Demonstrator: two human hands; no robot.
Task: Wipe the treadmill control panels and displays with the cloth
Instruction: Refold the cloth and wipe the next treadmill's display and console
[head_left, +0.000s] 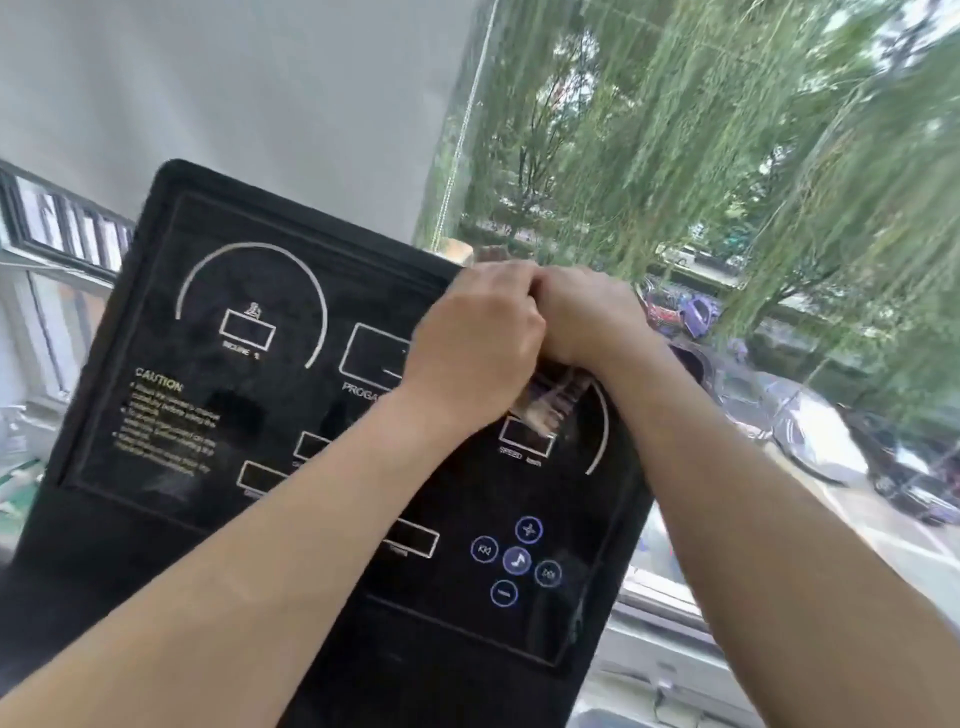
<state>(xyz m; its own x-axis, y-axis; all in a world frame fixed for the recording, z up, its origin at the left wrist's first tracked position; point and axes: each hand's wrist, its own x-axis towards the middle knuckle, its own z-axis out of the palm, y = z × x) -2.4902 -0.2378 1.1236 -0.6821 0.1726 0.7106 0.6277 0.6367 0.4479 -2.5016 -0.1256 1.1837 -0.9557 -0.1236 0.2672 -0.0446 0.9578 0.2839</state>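
The black treadmill control panel (218, 415) stands tilted in front of me, with white display outlines, a caution text and round blue buttons (515, 559) at its lower right. My left hand (475, 335) and my right hand (589, 314) are side by side at the panel's upper right corner, fingers curled. Both grip a brownish patterned cloth (551, 404), which hangs out below the hands against the speed display. A tan bit of cloth (458, 250) also shows above the panel's top edge. Most of the cloth is hidden under the hands.
A large window (753, 156) fills the right side, with willow trees and parked cars (815, 441) outside. A white blind or wall (234, 78) is behind the panel. A window frame (62, 228) is at the far left.
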